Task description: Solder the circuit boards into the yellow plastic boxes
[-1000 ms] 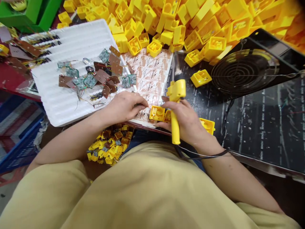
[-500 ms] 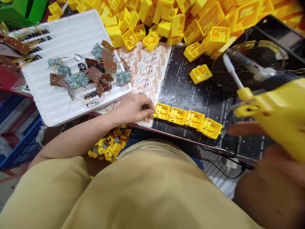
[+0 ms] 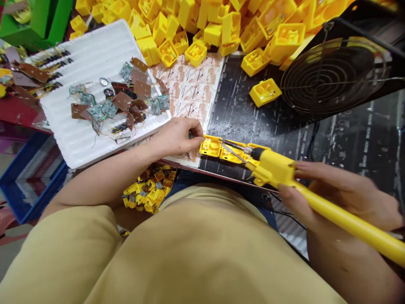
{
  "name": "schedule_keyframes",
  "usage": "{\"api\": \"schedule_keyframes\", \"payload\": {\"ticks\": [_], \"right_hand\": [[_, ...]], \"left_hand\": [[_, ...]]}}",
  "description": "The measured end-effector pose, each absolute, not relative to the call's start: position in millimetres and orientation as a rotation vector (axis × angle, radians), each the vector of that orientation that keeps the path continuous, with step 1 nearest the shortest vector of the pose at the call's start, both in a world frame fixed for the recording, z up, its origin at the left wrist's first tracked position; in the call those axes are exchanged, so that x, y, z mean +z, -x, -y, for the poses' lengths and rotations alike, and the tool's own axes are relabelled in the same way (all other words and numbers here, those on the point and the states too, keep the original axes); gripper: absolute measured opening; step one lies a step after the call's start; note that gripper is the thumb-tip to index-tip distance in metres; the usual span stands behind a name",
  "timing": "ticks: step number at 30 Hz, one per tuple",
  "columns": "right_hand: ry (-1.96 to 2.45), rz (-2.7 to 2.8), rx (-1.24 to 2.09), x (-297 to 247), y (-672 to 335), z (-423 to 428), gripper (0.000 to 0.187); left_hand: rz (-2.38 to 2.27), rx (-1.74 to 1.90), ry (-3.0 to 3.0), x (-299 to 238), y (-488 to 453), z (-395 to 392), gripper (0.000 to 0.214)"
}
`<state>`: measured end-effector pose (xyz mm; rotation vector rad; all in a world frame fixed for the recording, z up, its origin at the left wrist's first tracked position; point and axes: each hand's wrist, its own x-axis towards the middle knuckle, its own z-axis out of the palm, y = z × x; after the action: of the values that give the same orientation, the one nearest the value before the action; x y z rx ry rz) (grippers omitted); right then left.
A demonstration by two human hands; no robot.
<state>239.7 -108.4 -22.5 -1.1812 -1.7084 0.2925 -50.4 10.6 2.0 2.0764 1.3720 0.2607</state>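
Yellow housings (image 3: 221, 148) lie in a row at the near table edge. Our left hand (image 3: 177, 137) pinches shut at the leftmost one; our right hand (image 3: 335, 194) is closed around the yellow soldering iron (image 3: 284, 171), tip over them. We note the white tray (image 3: 79, 139) holding circuit boards (image 3: 122, 101), far left.

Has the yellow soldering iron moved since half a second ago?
Yes. The yellow soldering iron has swung down and left from over the fan grille; its tip now meets the row of yellow housings.
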Motion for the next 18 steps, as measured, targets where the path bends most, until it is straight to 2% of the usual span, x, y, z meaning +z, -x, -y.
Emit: {"api": "schedule_keyframes", "payload": {"ticks": [3,7,13,18], "right_hand": [[1.078,1.799,0.23,-25.9,-226.6,103.5,0.045],[0.919,1.919,0.174,-23.7,-218.8,92.8,0.029],[0.864,2.018,0.136,-14.7,-214.5,81.7,0.019],[0.868,2.095,0.151,-7.9,-217.0,82.0,0.019]], "left_hand": [[-1.385,0.24,-2.075,0.9,49.0,-12.2,0.011],[-1.39,0.133,-2.12,6.3,45.2,-14.5,0.008],[-1.447,0.012,-2.134,16.6,39.2,-16.0,0.008],[-1.443,-0.033,-2.157,19.0,36.8,-17.6,0.008]]}}
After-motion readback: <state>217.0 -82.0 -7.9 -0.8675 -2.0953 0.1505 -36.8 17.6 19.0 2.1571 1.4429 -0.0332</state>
